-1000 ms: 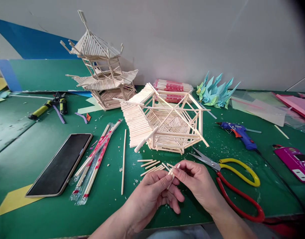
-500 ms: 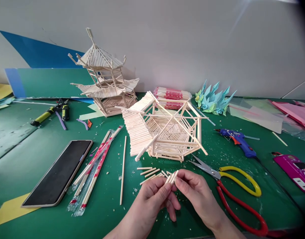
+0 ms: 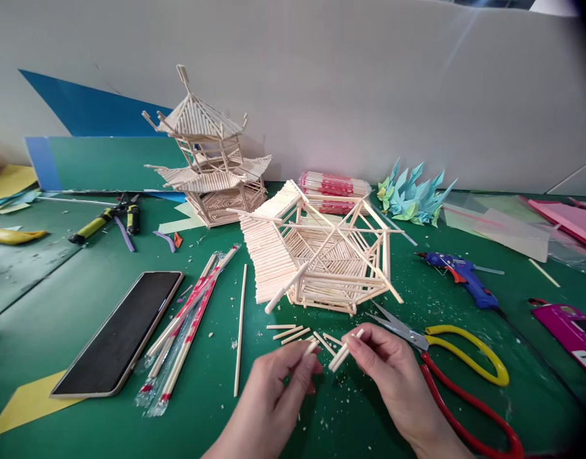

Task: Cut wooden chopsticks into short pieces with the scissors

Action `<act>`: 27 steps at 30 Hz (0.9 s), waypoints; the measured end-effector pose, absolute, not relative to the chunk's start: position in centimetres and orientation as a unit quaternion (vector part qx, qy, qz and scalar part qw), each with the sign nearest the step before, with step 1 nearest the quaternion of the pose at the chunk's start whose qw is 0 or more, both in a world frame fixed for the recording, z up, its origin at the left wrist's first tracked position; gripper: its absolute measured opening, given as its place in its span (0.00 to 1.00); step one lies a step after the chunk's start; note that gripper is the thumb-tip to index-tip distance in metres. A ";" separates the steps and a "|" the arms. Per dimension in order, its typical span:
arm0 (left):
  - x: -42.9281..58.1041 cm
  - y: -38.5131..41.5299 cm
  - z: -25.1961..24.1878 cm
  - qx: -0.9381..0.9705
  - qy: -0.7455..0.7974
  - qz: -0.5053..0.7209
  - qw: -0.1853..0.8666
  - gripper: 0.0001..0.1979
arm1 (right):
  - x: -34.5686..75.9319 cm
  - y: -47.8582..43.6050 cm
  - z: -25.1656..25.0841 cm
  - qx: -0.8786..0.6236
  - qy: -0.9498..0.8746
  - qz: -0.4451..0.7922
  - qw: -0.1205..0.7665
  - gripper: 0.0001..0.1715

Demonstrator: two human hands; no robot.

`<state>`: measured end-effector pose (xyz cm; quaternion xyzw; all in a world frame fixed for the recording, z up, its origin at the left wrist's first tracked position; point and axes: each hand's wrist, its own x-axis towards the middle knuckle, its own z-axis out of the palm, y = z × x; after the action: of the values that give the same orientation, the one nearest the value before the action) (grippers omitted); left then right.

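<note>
My left hand pinches a short wooden stick between thumb and fingers. To its right, my right hand pinches a small bundle of short sticks. The two hands are a little apart above the green table. Just beyond them lie several loose cut sticks. Behind those stands a half-built hexagonal stick frame, with a slatted roof panel on its left side.
A finished stick pagoda stands at the back. Left lie a phone, wrapped chopsticks, one long stick and pliers. Right lie yellow-and-red scissors, a blue glue gun, paper cranes and a magenta object.
My hands held the sticks together a second ago; now they have come apart, the left keeping one stick and the right the rest. The view has shifted slightly.
</note>
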<state>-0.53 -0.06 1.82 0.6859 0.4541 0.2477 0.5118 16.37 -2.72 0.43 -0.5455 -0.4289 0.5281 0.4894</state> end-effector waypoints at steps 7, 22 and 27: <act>-2.9 2.4 0.0 0.852 0.492 0.133 0.117 0.14 | 16.9 -2.9 -0.1 -0.556 -0.438 0.516 0.482 0.13; 1.8 -0.5 2.7 0.709 0.428 0.241 0.506 0.15 | 15.4 -3.3 1.3 -0.545 -0.460 0.497 0.495 0.13; 1.8 -0.2 2.9 0.507 0.422 0.235 0.714 0.16 | 15.4 -2.8 1.6 -0.511 -0.418 0.551 0.510 0.13</act>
<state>1.84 -0.22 2.94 0.5070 0.4219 0.2346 0.7141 15.41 -2.76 1.59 -0.5113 -0.4181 0.5507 0.5104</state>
